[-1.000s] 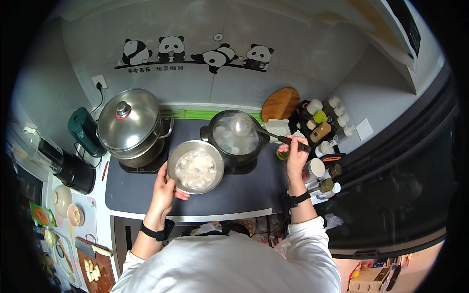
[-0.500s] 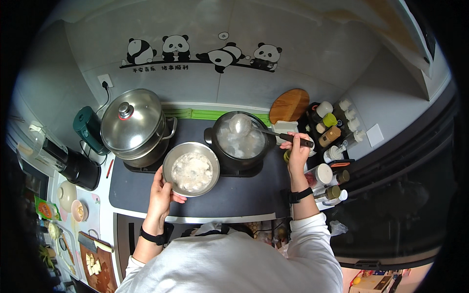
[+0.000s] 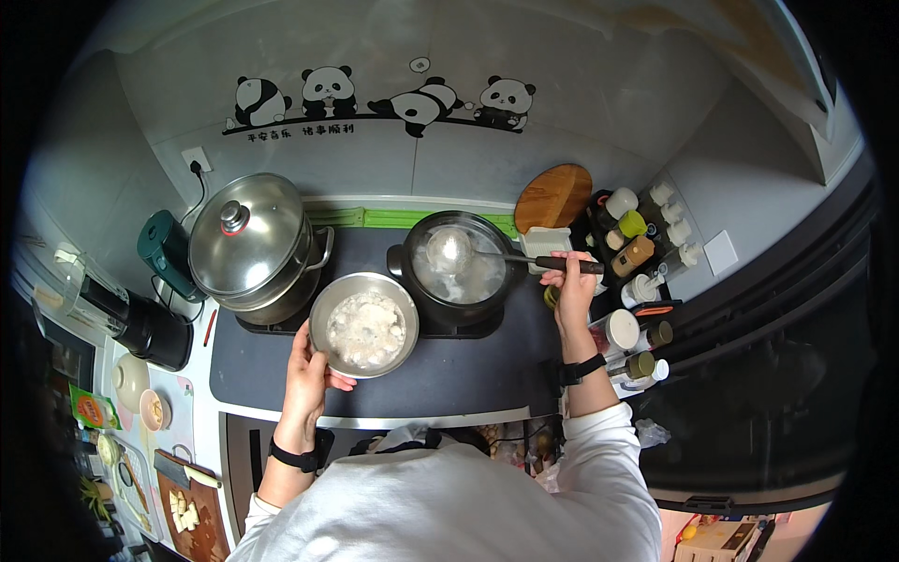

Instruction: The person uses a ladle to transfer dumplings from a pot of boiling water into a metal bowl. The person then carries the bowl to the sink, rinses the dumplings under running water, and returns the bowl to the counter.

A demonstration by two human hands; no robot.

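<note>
My left hand [image 3: 314, 366] grips the rim of a steel bowl [image 3: 408, 348], thumb on the near left edge and fingers below. Pale, whitish pieces of food in cloudy liquid [image 3: 367, 330] fill much of the bowl. Closed round the dark handle of a skimmer [image 3: 567, 266] is my right hand [image 3: 571, 288]. The skimmer's round metal head [image 3: 449, 250] sits over the left part of a black pot [image 3: 405, 272], at the surface of its cloudy, steaming liquid. The bowl is held just left of and nearer than that pot.
A large lidded steel pot [image 3: 272, 245] stands on the left burner, beside a green kettle [image 3: 167, 253]. Bottles and jars [image 3: 632, 253] crowd the right side, near a round wooden board [image 3: 552, 197]. At lower left, a cleaver [image 3: 178, 467] rests on a cutting board [image 3: 201, 539] with cut pieces.
The skimmer's head has moved slightly left and down inside the black pot. My left hand and the steel bowl stay almost in place.
</note>
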